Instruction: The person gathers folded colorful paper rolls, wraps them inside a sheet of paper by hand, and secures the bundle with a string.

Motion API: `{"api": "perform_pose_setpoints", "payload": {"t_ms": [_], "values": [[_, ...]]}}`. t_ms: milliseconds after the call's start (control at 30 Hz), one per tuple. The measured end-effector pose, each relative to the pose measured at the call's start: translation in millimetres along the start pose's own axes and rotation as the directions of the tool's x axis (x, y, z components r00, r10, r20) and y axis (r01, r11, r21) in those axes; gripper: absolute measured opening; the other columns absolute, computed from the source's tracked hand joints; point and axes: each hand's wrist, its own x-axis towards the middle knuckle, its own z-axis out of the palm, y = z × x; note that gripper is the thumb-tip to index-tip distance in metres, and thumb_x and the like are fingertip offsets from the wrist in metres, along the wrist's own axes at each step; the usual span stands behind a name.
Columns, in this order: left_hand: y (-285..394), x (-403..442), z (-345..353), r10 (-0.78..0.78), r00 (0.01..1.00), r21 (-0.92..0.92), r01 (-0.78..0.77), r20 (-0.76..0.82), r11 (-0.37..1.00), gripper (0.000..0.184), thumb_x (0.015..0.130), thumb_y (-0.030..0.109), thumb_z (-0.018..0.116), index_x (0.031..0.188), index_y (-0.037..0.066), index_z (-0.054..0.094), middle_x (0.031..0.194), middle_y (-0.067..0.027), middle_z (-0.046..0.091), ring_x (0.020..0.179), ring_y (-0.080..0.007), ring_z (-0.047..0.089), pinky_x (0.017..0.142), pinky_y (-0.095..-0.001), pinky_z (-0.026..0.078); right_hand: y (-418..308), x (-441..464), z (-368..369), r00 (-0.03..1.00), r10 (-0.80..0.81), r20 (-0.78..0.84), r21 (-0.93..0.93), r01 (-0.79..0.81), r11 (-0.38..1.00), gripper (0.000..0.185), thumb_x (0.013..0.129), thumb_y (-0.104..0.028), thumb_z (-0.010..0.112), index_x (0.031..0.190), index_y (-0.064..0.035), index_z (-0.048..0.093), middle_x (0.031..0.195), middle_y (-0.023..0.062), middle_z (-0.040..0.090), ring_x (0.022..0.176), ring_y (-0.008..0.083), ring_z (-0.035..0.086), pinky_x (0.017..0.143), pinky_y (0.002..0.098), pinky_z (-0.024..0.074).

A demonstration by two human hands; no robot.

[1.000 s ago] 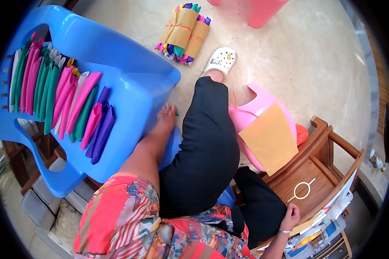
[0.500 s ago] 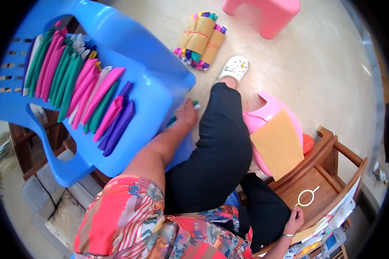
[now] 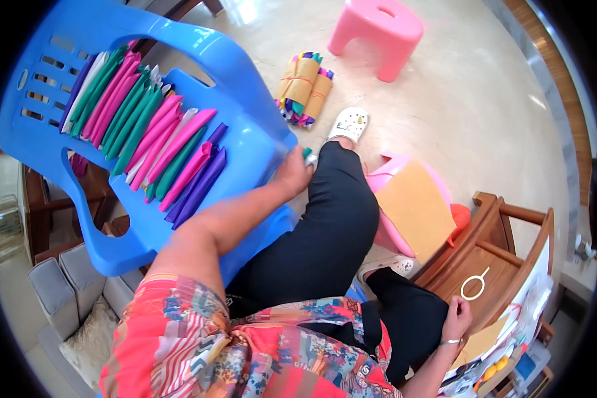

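Note:
My left hand (image 3: 294,174) is closed beside the blue chair's front edge, above my knee. Green and white tips of rolled pieces (image 3: 308,154) stick out of its fingers; the rest is hidden in the palm. Low on the right, my right hand (image 3: 456,320) pinches one end of a cream ring with a straight tail (image 3: 471,288), in front of the wooden seat. On the blue plastic chair (image 3: 245,126) lies a row of several pink, green, white and purple rolled pieces (image 3: 146,136), side by side.
Paper-wrapped bundles of coloured rolls (image 3: 305,89) lie on the floor near my white clog (image 3: 349,125). A pink stool (image 3: 378,33) stands beyond. Brown paper (image 3: 414,209) covers part of another pink stool (image 3: 386,235), beside a wooden chair (image 3: 487,259) and an orange-red bag (image 3: 459,222).
The view has shifted, so the chair and floor bundles appear lower. My left hand, still closed on the rolls, sits a little farther right. My right hand and the ring have moved up slightly together.

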Motion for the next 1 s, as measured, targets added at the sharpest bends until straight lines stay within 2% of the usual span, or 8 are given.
{"api": "perform_pose_setpoints", "payload": {"t_ms": [267, 400, 500, 533, 600, 733, 933, 1000], "values": [[29, -16, -77, 0.077, 0.990, -0.162, -0.096, -0.121, 0.982, 0.047, 0.084, 0.030, 0.068, 0.114, -0.002, 0.051, 0.103, -0.0308, 0.064, 0.100, -0.0490, 0.062, 0.087, -0.0515, 0.049, 4, -11, 1, 0.982, -0.130, -0.140, 0.052, 0.138, 0.989, 0.017, 0.095, -0.018, 0.068, 0.098, -0.0006, 0.068, 0.091, 0.0005, 0.065, 0.082, 0.0086, 0.059, 0.076, 0.0250, 0.0496], [76, -23, -146, 0.134, 0.956, -0.229, -0.196, -0.260, 0.953, 0.049, 0.081, 0.032, 0.073, 0.109, -0.003, 0.055, 0.097, -0.0260, 0.067, 0.092, -0.0396, 0.068, 0.083, -0.0450, 0.052, -67, 0, 34, 0.973, -0.212, -0.088, 0.474, 0.228, 0.850, 0.017, 0.095, -0.012, 0.069, 0.106, 0.0005, 0.067, 0.098, 0.0026, 0.067, 0.089, 0.0109, 0.063, 0.080, 0.0251, 0.0510], [107, -27, -202, 0.199, 0.918, -0.381, -0.329, -0.343, 0.864, 0.048, 0.080, 0.032, 0.075, 0.107, -0.003, 0.056, 0.095, -0.0208, 0.068, 0.088, -0.0300, 0.069, 0.081, -0.0401, 0.053, -154, 0, 60, 0.953, -0.279, 0.119, 0.709, 0.115, 0.695, 0.024, 0.094, -0.011, 0.070, 0.114, 0.0016, 0.064, 0.103, 0.0048, 0.068, 0.093, 0.0125, 0.065, 0.083, 0.0260, 0.0526], [125, -42, -227, 0.215, 0.939, -0.457, -0.322, -0.269, 0.829, 0.039, 0.089, 0.024, 0.072, 0.116, 0.003, 0.053, 0.097, -0.0079, 0.063, 0.084, -0.0201, 0.066, 0.073, -0.0325, 0.056, -186, -3, 68, 0.925, -0.320, 0.204, 0.761, 0.056, 0.646, 0.027, 0.094, -0.013, 0.069, 0.117, 0.0014, 0.063, 0.105, 0.0054, 0.068, 0.095, 0.0129, 0.065, 0.084, 0.0266, 0.0528], [160, -79, -266, 0.229, 0.963, -0.684, -0.265, -0.145, 0.680, 0.039, 0.089, 0.024, 0.072, 0.117, 0.005, 0.054, 0.095, -0.0066, 0.063, 0.082, -0.0174, 0.066, 0.070, -0.0329, 0.057, -249, -16, 84, 0.835, -0.404, 0.373, 0.845, -0.126, 0.519, 0.040, 0.096, -0.025, 0.068, 0.125, 0.0008, 0.058, 0.112, 0.0060, 0.066, 0.101, 0.0142, 0.065, 0.087, 0.0277, 0.0514], [178, -121, -292, 0.191, 0.981, -0.766, -0.150, -0.037, 0.624, 0.039, 0.090, 0.025, 0.071, 0.121, 0.007, 0.054, 0.094, -0.0051, 0.063, 0.079, -0.0148, 0.066, 0.067, -0.0324, 0.057, -326, -38, 131, 0.587, -0.525, 0.616, 0.777, -0.343, 0.528, 0.060, 0.096, -0.044, 0.065, 0.138, -0.0044, 0.048, 0.115, 0.0046, 0.064, 0.105, 0.0136, 0.063, 0.089, 0.0262, 0.0485], [130, -113, -270, 0.097, 0.994, -0.843, -0.097, -0.053, 0.529, 0.042, 0.091, 0.031, 0.072, 0.114, 0.001, 0.052, 0.094, -0.0089, 0.062, 0.078, -0.0151, 0.062, 0.065, -0.0306, 0.053, -349, -62, 211, 0.271, -0.642, 0.717, 0.682, -0.465, 0.565, 0.051, 0.100, -0.042, 0.059, 0.135, -0.0058, 0.050, 0.110, 0.0039, 0.064, 0.100, 0.0126, 0.063, 0.084, 0.0284, 0.0519], [117, -108, -257, 0.039, 0.998, -0.862, -0.058, -0.044, 0.504, 0.043, 0.092, 0.032, 0.071, 0.116, 0.001, 0.052, 0.095, -0.0087, 0.062, 0.080, -0.0145, 0.061, 0.068, -0.0303, 0.052, -349, -71, 221, 0.308, -0.589, 0.748, 0.658, -0.462, 0.594, 0.042, 0.102, -0.039, 0.056, 0.129, -0.0064, 0.052, 0.104, 0.0030, 0.065, 0.095, 0.0144, 0.065, 0.080, 0.0286, 0.0530]]}}
